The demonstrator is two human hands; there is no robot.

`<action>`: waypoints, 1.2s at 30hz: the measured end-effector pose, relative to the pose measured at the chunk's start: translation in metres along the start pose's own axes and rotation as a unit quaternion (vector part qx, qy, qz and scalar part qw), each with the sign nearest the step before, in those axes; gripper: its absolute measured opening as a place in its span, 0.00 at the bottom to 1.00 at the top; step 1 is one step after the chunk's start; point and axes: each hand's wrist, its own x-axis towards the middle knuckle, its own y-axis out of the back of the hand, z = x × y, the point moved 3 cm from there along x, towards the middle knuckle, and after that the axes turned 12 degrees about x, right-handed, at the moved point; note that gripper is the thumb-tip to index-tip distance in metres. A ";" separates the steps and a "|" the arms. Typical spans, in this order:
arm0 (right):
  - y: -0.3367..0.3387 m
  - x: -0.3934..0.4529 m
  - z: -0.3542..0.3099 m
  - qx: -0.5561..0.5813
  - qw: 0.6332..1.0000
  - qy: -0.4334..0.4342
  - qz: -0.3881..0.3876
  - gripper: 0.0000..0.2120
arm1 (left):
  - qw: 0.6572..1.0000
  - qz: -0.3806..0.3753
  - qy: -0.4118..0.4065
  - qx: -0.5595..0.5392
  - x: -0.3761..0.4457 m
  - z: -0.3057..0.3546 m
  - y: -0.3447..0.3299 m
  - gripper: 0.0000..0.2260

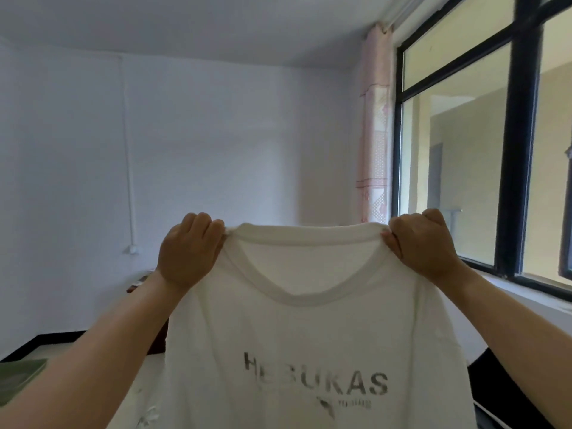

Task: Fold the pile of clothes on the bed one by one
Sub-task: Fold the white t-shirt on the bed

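Observation:
A white T-shirt point(309, 329) with faded dark lettering across the chest hangs in front of me, held up high and spread wide. My left hand point(188, 252) grips its left shoulder beside the collar. My right hand point(421, 246) grips the right shoulder, fingers curled over the cloth. The collar is stretched between the two hands. The shirt's lower part runs out of the frame at the bottom. The pile of clothes and most of the bed are hidden behind the shirt.
A white wall point(216, 144) faces me. A black-framed window point(513, 144) with a sill is at the right, a pink curtain point(374, 131) beside it. A green thing point(18, 376) lies at the lower left. A strip of white bedding point(139, 397) shows beside the shirt.

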 end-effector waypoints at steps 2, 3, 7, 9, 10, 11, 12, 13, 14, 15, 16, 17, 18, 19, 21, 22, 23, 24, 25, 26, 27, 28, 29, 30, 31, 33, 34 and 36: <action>-0.018 -0.005 -0.003 0.005 1.000 -0.004 -0.012 0.29 | 1.000 -0.015 -0.010 0.005 -0.009 0.001 -0.010 0.09; -0.029 -0.011 -0.006 0.011 1.000 -0.011 -0.021 0.29 | 0.999 -0.029 -0.011 0.005 -0.016 0.002 -0.017 0.07; -0.089 -0.060 -0.028 0.064 0.992 -0.039 -0.097 0.29 | 0.994 -0.104 -0.028 -0.015 -0.068 0.020 -0.055 0.06; -0.124 -0.095 -0.039 0.091 0.987 -0.049 -0.127 0.30 | 0.990 -0.130 -0.039 -0.023 -0.104 0.034 -0.082 0.07; -0.145 -0.114 -0.044 0.103 0.984 -0.052 -0.137 0.30 | 0.988 -0.146 -0.041 -0.022 -0.123 0.042 -0.098 0.09; -0.166 -0.134 -0.050 0.112 0.981 -0.057 -0.150 0.30 | 0.985 -0.168 -0.042 -0.021 -0.141 0.051 -0.114 0.09; -0.189 -0.153 -0.054 0.121 0.976 -0.063 -0.172 0.30 | 0.980 -0.189 -0.049 -0.026 -0.159 0.060 -0.132 0.09; -0.214 -0.173 -0.059 0.130 0.970 -0.065 -0.196 0.29 | 0.975 -0.213 -0.060 -0.039 -0.178 0.072 -0.151 0.07; -0.241 -0.192 -0.063 0.144 0.962 -0.071 -0.219 0.29 | 0.966 -0.243 -0.070 -0.053 -0.195 0.083 -0.172 0.06; -0.269 -0.210 -0.065 0.161 0.954 -0.086 -0.239 0.29 | 0.957 -0.271 -0.076 -0.063 -0.213 0.092 -0.198 0.06; -0.299 -0.226 -0.066 0.171 0.945 -0.105 -0.257 0.29 | 0.950 -0.297 -0.076 -0.065 -0.229 0.102 -0.225 0.05; -0.327 -0.240 -0.067 0.177 0.935 -0.124 -0.282 0.28 | 0.941 -0.326 -0.064 -0.059 -0.245 0.110 -0.252 0.05; -0.354 -0.256 -0.069 0.167 0.929 -0.146 -0.295 0.26 | 0.926 -0.372 -0.037 -0.049 -0.262 0.120 -0.279 0.03; -0.379 -0.273 -0.073 0.156 0.913 -0.185 -0.329 0.23 | 0.896 -0.441 0.007 -0.040 -0.279 0.131 -0.302 0.05; -0.419 -0.320 -0.097 0.164 0.814 -0.292 -0.474 0.22 | 0.790 -0.602 0.111 -0.033 -0.324 0.162 -0.328 0.18; -0.427 -0.348 -0.117 0.175 0.745 -0.310 -0.564 0.25 | 0.747 -0.651 0.129 -0.038 -0.350 0.183 -0.326 0.23; -0.427 -0.379 -0.139 0.186 0.698 -0.307 -0.620 0.27 | 0.713 -0.688 0.126 -0.046 -0.377 0.206 -0.320 0.26; -0.424 -0.407 -0.160 0.196 0.660 -0.293 -0.663 0.27 | 0.684 -0.718 0.113 -0.058 -0.404 0.231 -0.309 0.28; -0.411 -0.434 -0.183 0.209 0.628 -0.274 -0.697 0.26 | 0.652 -0.749 0.096 -0.074 -0.431 0.255 -0.293 0.29; -0.393 -0.459 -0.204 0.219 0.604 -0.261 -0.721 0.25 | 0.611 -0.783 0.073 -0.090 -0.456 0.276 -0.274 0.28; -0.372 -0.481 -0.224 0.223 0.591 -0.249 -0.735 0.25 | 0.571 -0.813 0.043 -0.103 -0.479 0.294 -0.254 0.27; -0.352 -0.500 -0.240 0.222 0.583 -0.249 -0.741 0.26 | 0.538 -0.836 0.019 -0.111 -0.500 0.309 -0.234 0.26; -0.331 -0.518 -0.253 0.218 0.569 -0.263 -0.748 0.27 | 0.513 -0.850 -0.006 -0.120 -0.517 0.320 -0.217 0.24; -0.309 -0.537 -0.266 0.210 0.516 -0.288 -0.779 0.29 | 0.493 -0.860 -0.021 -0.131 -0.533 0.330 -0.202 0.23; -0.286 -0.555 -0.278 0.194 0.449 -0.318 -0.812 0.30 | 0.474 -0.869 -0.028 -0.141 -0.547 0.338 -0.187 0.22; -0.244 -0.584 -0.298 0.150 0.351 -0.379 -0.843 0.35 | 0.436 -0.885 -0.029 -0.164 -0.572 0.353 -0.159 0.23; -0.224 -0.593 -0.305 0.125 0.321 -0.409 -0.845 0.38 | 0.414 -0.892 -0.034 -0.176 -0.583 0.360 -0.143 0.24; -0.190 -0.604 -0.322 0.096 0.289 -0.459 -0.835 0.43 | 0.380 -0.901 -0.047 -0.203 -0.602 0.372 -0.116 0.26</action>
